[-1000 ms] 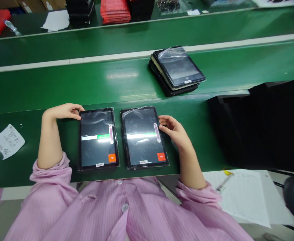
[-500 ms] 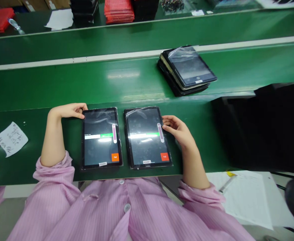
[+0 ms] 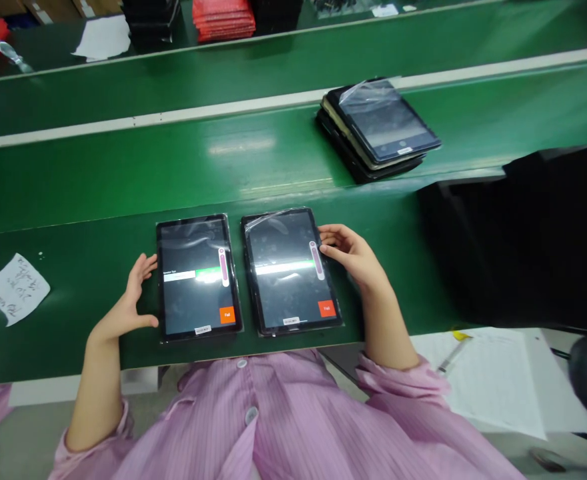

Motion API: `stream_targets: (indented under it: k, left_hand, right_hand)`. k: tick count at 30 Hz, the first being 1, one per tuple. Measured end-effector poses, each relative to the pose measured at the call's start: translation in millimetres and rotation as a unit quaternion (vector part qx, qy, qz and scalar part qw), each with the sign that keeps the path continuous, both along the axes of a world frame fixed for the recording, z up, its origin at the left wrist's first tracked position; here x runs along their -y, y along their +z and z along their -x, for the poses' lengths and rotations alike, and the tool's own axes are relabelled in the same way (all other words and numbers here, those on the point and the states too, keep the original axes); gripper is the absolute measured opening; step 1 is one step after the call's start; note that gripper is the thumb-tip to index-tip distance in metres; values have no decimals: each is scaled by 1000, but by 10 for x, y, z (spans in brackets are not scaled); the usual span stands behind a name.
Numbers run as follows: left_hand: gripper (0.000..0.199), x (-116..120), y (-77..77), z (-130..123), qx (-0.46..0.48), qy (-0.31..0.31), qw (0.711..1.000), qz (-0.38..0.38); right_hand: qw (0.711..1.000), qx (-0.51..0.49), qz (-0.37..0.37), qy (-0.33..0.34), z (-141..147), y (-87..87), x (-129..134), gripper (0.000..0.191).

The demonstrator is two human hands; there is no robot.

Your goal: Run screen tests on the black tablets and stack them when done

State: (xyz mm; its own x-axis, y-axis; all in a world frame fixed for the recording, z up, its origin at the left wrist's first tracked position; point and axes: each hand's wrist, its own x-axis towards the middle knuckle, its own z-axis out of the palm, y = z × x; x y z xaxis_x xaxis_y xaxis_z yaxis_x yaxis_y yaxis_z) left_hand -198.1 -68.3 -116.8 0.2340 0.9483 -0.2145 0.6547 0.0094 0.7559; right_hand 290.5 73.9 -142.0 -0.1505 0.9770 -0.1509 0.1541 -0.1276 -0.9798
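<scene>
Two dark tablets lie side by side on the green bench, each lit with a red or orange "Fail" box and a volume slider. Beside the left edge of the left tablet [image 3: 196, 293] is my left hand [image 3: 129, 303], thumb and fingers spread apart, holding nothing. My right hand [image 3: 348, 257] rests at the upper right edge of the right tablet [image 3: 288, 287], its thumb and fingers closed on that edge. Clear film covers both screens.
Farther back on the right sits a stack of tablets [image 3: 383, 127]. A large black object [image 3: 528, 247] stands at the right. Handwritten paper [image 3: 18, 289] lies at the left. Red packets [image 3: 223, 19] are on the back shelf. White sheets [image 3: 498, 380] lie below the bench edge.
My left hand has left the left tablet's upper corner and moved down beside its left edge, fingers now spread. My right hand stays at the right tablet. The view has shifted slightly.
</scene>
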Motion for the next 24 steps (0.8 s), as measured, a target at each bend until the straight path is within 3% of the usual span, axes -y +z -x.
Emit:
stream_targets:
  k: [3,7,9,11,14,16,19,21,24]
  left_hand:
    - [123,115,44,-59,-45,7,999,14]
    - [117,96,30,-54,-49,-12,999,4]
    - [117,88,-15,-20,-27,-13,999,-12]
    - [116,95,-67,12,1,-9,999,-34]
    - [114,116,-116,29,24,-2,998,-51]
    - [114,121,-117,22,27,1,998,-51]
    - [114,110,-102,14,28,-3,998,-55]
    - [116,100,-105,21,30,-4,998,-61]
    - [113,92,-142,35,50,8,996,-78]
  right_hand:
    - [1000,2,-4,1,2,-8,2,37]
    - [1000,18,-21,9,-12,-49,-19,36]
    - [997,50,-57,11,-3,-37,7,38]
    - [983,119,-140,-8,40,28,108,38]
    - [916,260,-307,6,196,207,436,33]
    - [855,326,-392,95,349,316,731,31]
    - [780,369,-452,225,576,365,1133,39]
    - [760,382,-460,256,679,322,1301,48]
    - [758,395,-453,252,734,237,1384,51]
